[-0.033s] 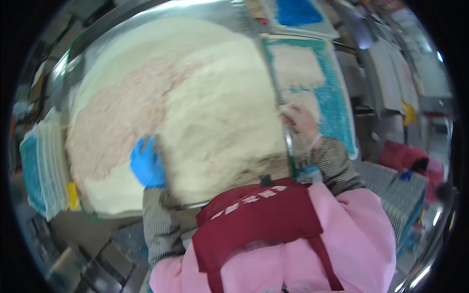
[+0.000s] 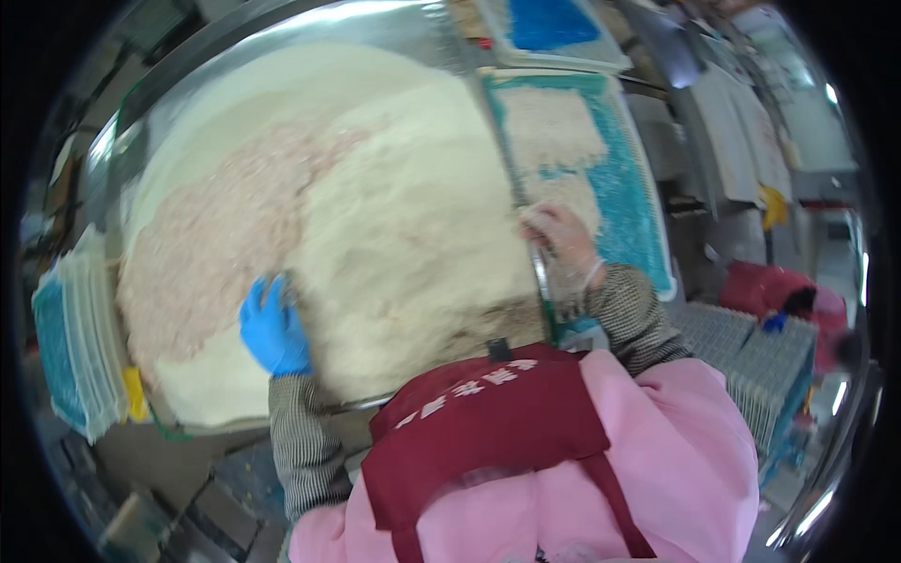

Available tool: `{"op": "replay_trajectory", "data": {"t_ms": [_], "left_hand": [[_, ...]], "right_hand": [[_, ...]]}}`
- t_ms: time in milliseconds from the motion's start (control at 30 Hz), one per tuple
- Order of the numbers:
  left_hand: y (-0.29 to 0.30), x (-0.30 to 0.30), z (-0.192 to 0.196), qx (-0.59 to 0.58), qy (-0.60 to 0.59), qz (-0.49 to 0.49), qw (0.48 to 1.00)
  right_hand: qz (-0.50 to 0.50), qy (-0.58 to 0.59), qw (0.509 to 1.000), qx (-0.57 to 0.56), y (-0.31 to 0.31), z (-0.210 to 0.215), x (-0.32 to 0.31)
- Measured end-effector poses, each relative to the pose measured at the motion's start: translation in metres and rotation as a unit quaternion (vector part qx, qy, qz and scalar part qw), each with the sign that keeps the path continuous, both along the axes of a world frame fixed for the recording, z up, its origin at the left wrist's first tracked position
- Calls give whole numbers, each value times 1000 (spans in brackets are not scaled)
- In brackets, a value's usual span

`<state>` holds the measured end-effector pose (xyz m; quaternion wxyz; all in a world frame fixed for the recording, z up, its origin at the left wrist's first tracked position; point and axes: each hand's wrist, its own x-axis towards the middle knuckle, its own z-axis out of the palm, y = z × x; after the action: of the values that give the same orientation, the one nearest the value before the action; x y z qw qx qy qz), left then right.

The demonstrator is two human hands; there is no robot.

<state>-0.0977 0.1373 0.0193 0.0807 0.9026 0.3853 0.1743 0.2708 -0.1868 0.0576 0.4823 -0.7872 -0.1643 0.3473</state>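
My left hand (image 2: 275, 330), in a blue glove, rests where pinkish minced-looking pieces (image 2: 221, 239) meet pale powder (image 2: 413, 216). Its fingers are a little apart, and nothing shows in them. My right hand (image 2: 563, 242), in a clear glove, is at the right rim of the metal table, next to a shallow tray (image 2: 662, 249) lined with blue-green mesh. Those fingers are bent together; whatever they hold, if anything, is hidden. Two patches of pale coated pieces lie on the tray: a far one (image 2: 549, 122) and a near one (image 2: 572, 197) by my right hand.
Stacked trays (image 2: 89, 338) stand left of the metal table (image 2: 141, 103), with something yellow (image 2: 136, 394) beside them. A tray with a blue base (image 2: 554, 26) lies beyond the mesh tray. To the right are a stack of grey trays (image 2: 741, 347) and a person in dark pink (image 2: 770, 291).
The whole view has shifted, so the table and trays sit slightly further left. The fingers of my left hand look a little more spread. My right hand stays by the table's rim.
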Motion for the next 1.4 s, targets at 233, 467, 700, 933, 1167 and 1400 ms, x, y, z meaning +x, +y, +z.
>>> {"op": "replay_trajectory", "data": {"t_ms": [233,467,700,933,1167,1400], "left_hand": [[-76,34,34,-145,-76,-25,986],[-114,33,12,-195,-77,-91,973],[-138,1,-12,-222,-18,-103,969],[-150,0,-30,-214,-29,-70,974],[-151,4,-36,-203,-5,-46,978],[-144,-16,-62,-188,20,-48,981]], "right_hand": [[-108,155,975,117,-2,69,-2],[-129,-13,965,226,17,130,85],[-214,-262,934,113,-3,69,209],[-113,-292,883,-351,-101,-57,225],[-138,-341,865,-343,-94,-57,240],[-154,-274,866,-388,-30,-85,321]]}}
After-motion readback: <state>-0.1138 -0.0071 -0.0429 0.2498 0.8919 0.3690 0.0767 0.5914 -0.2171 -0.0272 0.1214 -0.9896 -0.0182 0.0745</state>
